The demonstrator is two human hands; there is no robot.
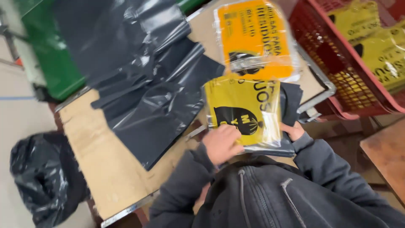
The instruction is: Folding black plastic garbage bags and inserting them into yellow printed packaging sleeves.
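Yellow-labelled pack (244,110) of folded dark bags lies flat at the near edge of your table (105,164), right in front of your chest, and it is the thing both your hands are on. Around it, starting with the biggest things: the table is topped with brown cardboard and edged in metal. Spread across its far half is a big loose sheet of black plastic (143,76), wrinkled and shiny, reaching down almost to your left wrist. Behind that stands a green bin (50,55). To your right, off the table, sits a red plastic crate (337,71) with more yellow packs (379,42) inside. On the floor at your left is a stuffed black sack (40,173).

Beyond your pack, touching its top edge, lies an orange-labelled pack (257,40) in clear wrap. A brown wooden surface (386,154) shows at the lower right.

Your left hand (221,143) is clenched on the pack's lower left corner, knuckles up, fingers curled over the yellow label. Your right hand (292,131) is mostly hidden behind the pack's right edge; its fingers press against the dark folded plastic there, but you cannot tell whether they truly grasp it.
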